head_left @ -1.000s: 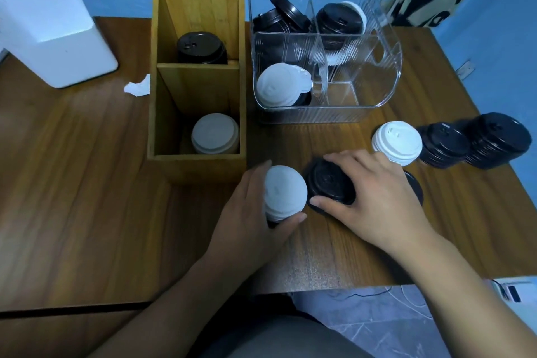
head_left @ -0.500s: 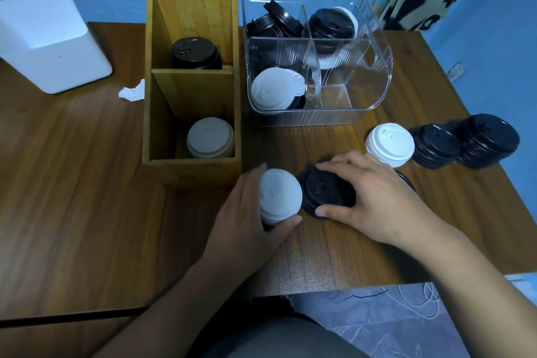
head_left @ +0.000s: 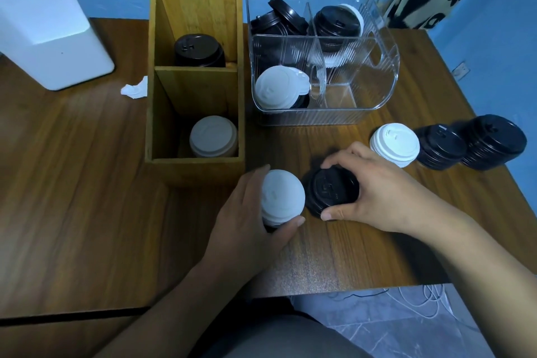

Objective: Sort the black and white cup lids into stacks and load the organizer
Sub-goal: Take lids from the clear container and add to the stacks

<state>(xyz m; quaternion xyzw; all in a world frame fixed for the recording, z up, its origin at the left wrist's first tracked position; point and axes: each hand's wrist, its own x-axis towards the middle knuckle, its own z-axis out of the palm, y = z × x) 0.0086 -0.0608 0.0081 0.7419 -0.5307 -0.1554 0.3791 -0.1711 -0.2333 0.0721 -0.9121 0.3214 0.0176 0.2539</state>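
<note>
My left hand [head_left: 247,224] grips a stack topped by a white lid [head_left: 282,197] on the table in front of the wooden organizer [head_left: 194,166]. Right beside it, my right hand [head_left: 383,195] grips a black lid stack [head_left: 332,190] between thumb and fingers. The organizer's near compartment holds white lids [head_left: 213,136], the middle one black lids [head_left: 199,49]. A clear bin [head_left: 374,90] behind holds mixed black lids [head_left: 279,20] and a white lid [head_left: 276,90]. To the right stand a white stack [head_left: 395,144] and two black stacks [head_left: 440,147] [head_left: 494,141].
A white box [head_left: 49,35] sits at the back left, with a crumpled tissue [head_left: 135,90] near the organizer. The table's front edge runs just below my forearms. White cables lie on the floor at the lower right.
Both hands keep their hold on the two stacks. The view has shifted slightly. The black stack has tipped a little toward the white one.
</note>
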